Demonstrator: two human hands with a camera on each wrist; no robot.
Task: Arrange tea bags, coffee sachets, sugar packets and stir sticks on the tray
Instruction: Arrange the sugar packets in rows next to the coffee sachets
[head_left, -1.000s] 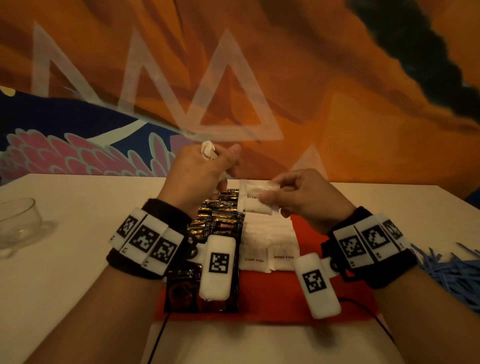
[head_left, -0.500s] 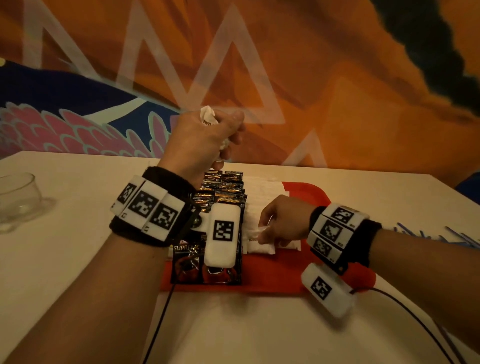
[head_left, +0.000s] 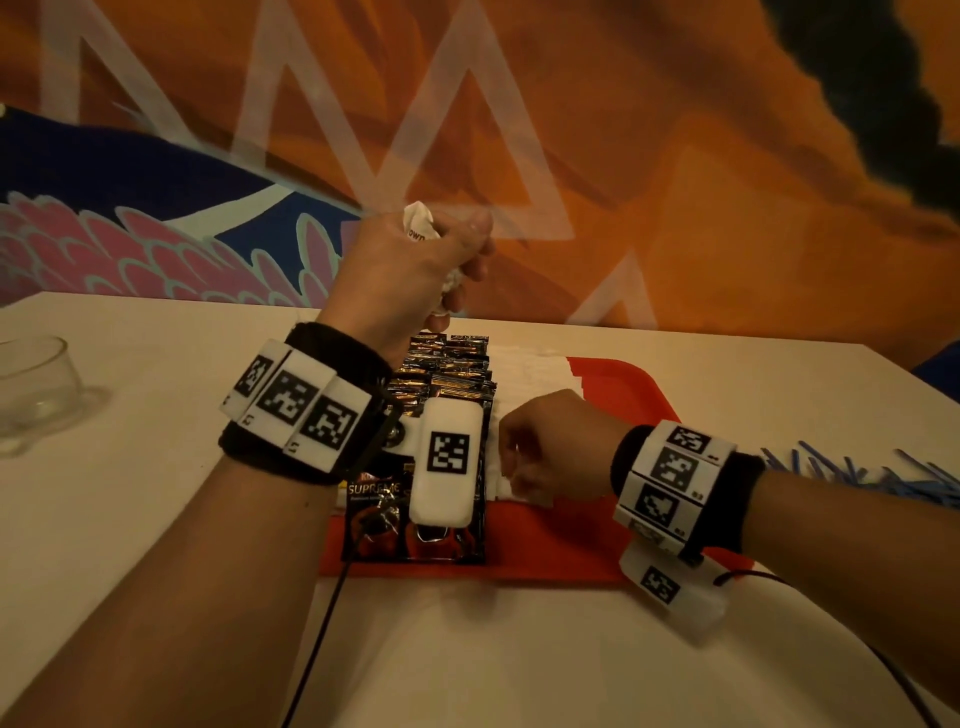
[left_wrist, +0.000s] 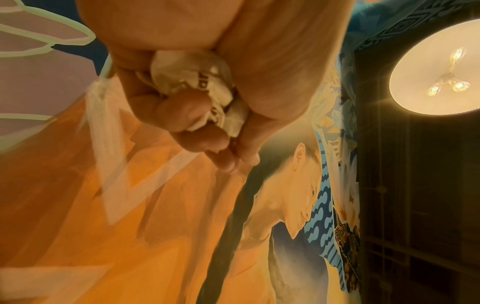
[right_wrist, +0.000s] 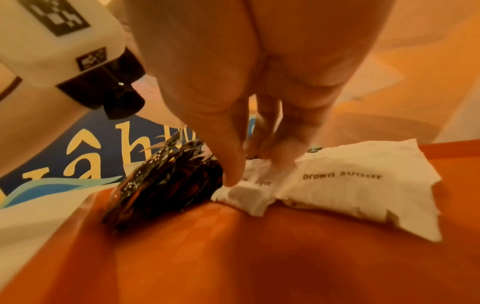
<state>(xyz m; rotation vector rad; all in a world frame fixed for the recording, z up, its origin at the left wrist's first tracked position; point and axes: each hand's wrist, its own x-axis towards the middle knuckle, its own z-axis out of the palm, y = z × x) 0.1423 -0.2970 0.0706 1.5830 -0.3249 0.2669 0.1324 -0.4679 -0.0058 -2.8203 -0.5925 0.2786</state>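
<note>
left hand (head_left: 410, 270) clutches a crumpled wad of white sugar packets (left_wrist: 192, 82) above the red tray (head_left: 613, 384); right hand (head_left: 550, 447) pinches one packet (right_wrist: 249, 195) beside the dark coffee sachets (head_left: 447, 384), count unclear

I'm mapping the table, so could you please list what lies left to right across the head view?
Glass bowl → coffee sachets → sugar packets → bare red tray → blue stir sticks.
</note>
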